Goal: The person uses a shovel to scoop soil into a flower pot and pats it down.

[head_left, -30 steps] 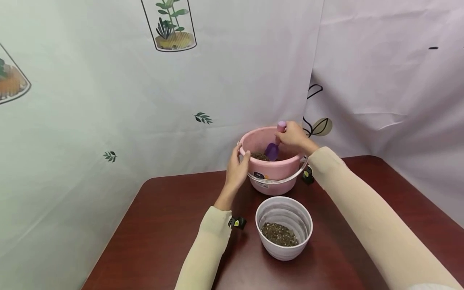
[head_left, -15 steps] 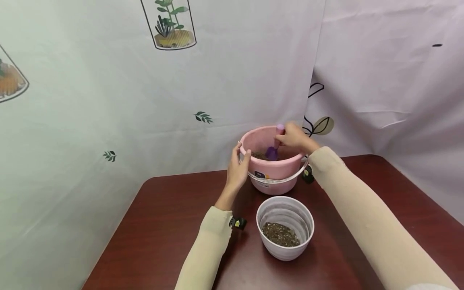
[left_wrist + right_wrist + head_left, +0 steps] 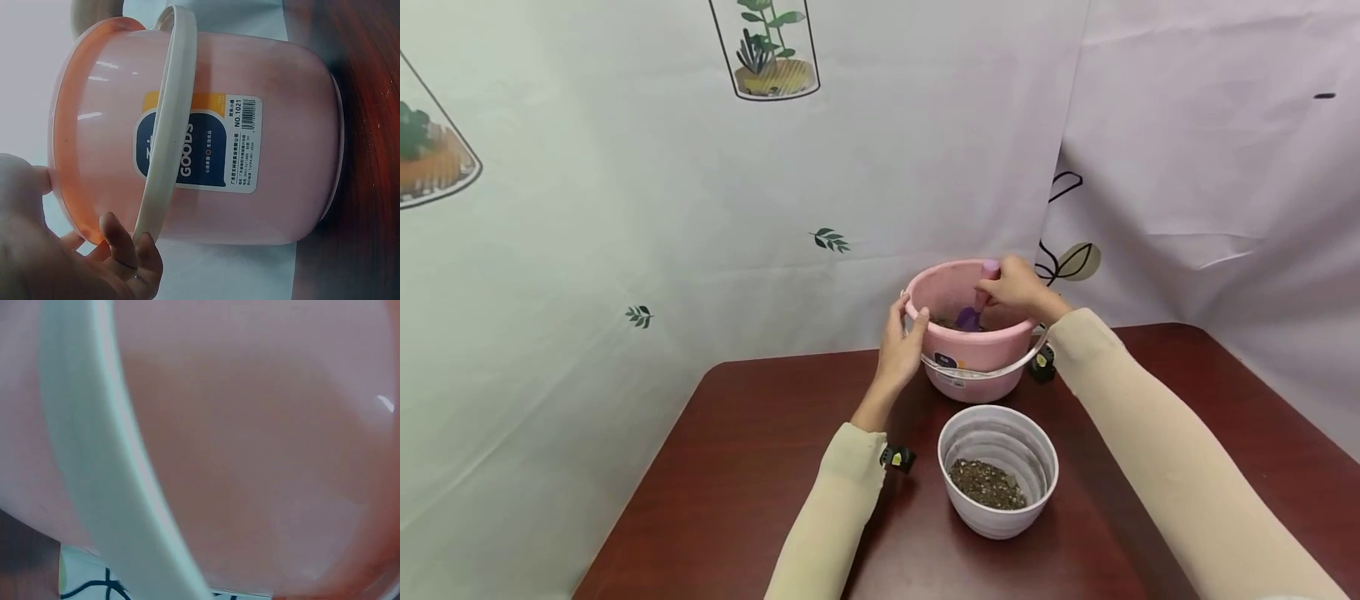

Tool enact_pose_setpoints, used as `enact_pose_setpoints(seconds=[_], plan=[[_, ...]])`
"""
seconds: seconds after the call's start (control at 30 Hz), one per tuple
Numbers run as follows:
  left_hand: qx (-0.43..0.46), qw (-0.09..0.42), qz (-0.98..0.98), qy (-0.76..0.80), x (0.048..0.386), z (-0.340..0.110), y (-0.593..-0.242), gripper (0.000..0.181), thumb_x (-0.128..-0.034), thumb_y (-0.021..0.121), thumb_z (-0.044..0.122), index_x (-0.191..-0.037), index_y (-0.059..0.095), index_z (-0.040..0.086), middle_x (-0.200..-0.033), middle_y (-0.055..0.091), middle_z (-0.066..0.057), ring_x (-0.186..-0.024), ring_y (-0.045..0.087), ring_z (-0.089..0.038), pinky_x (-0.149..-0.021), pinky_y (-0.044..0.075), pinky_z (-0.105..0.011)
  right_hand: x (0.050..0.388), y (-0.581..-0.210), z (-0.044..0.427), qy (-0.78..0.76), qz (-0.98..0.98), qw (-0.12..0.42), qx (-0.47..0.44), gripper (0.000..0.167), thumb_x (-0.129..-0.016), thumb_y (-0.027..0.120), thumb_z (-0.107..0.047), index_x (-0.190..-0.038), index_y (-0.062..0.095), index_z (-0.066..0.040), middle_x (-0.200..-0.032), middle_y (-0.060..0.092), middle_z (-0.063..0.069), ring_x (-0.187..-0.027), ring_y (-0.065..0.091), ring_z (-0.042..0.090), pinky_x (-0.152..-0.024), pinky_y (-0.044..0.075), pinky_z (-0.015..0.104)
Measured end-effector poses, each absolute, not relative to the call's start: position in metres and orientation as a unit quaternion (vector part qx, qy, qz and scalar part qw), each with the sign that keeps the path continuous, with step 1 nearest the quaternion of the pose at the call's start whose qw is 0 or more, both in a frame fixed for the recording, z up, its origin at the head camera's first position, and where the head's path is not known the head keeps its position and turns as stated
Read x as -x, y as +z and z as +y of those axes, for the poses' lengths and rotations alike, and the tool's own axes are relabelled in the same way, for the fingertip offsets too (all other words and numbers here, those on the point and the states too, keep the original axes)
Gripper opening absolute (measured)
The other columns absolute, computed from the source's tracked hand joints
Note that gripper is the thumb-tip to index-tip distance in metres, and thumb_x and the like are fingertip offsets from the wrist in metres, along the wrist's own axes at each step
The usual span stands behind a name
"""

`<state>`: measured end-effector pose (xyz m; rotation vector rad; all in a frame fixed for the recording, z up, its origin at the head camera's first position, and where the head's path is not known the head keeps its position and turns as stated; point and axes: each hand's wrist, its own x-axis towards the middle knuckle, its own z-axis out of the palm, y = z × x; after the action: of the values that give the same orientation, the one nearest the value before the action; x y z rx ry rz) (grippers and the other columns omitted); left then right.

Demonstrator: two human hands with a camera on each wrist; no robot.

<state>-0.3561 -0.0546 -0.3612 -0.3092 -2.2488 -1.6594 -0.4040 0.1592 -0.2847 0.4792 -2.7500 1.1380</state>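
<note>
- Right of centre in the head view, a round pink plastic bucket (image 3: 996,357) stands upright near the table's far edge, with some dark soil (image 3: 942,322) visible inside.
- The person's left hand (image 3: 901,354) grips the bucket's rim at its left side, fingers bent and thumb at the front; in the left wrist view, lower left, fingertips lie at the white bail handle (image 3: 172,137).
- The person's right hand (image 3: 1017,287) reaches over the bucket's right side, its fingers closed round the grip of a small purple trowel (image 3: 970,319), which tilts with its blade down inside; whether the blade tip is in the soil is hidden.
- The bail hangs across the bucket's front, over a printed label (image 3: 240,144).
- In the right wrist view, bail and pink wall fill most of the frame.
- Below the bucket, at lower centre-right, a white ribbed pot (image 3: 1000,521) stands upright, a layer of brown, pale-flecked potting mix (image 3: 987,483) at its bottom.
- Both stand on a glossy dark-red table (image 3: 737,467); behind hangs a pale cloth backdrop (image 3: 625,167) printed with plants.
</note>
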Motion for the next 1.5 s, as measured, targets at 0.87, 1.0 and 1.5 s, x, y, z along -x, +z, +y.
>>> enact_pose_setpoints(seconds=[0.87,1.0,1.5], plan=[[0.127,0.171,-0.801,-0.560,0.355,-0.057,-0.358,0.057,-0.1014,0.055,0.035,-0.147,0.041,0.004,-0.150,0.044,-0.017,-0.140,0.038,-0.030,-0.114,0.030,-0.044,0.404,-0.286,0.163,0.552,-0.812,-0.041,-0.186,0.024,-0.098,0.058,-0.002,-0.099,0.063,0.022,-0.087,0.071,0.027,-0.079,0.073,0.028,-0.077,0.057,0.037],[0.126,0.175,-0.802,-0.558,0.355,-0.058,-0.359,0.057,-0.1011,0.055,0.036,-0.147,0.041,0.004,-0.149,0.044,-0.017,-0.140,0.039,-0.029,-0.114,0.030,-0.044,0.400,-0.285,0.161,0.572,-0.797,-0.056,-0.186,0.025,-0.099,0.057,-0.004,-0.099,0.062,0.020,-0.089,0.071,0.027,-0.082,0.073,0.029,-0.078,0.057,0.035],[0.108,0.176,-0.806,-0.555,0.353,-0.054,-0.360,0.060,-0.1002,0.055,0.038,-0.149,0.040,0.006,-0.150,0.045,-0.015,-0.140,0.038,-0.027,-0.114,0.030,-0.044,0.396,-0.277,0.179,0.678,-0.717,-0.090,-0.136,0.015,-0.097,0.058,0.001,-0.097,0.063,0.015,-0.082,0.073,0.021,-0.082,0.073,0.027,-0.082,0.056,0.035]])
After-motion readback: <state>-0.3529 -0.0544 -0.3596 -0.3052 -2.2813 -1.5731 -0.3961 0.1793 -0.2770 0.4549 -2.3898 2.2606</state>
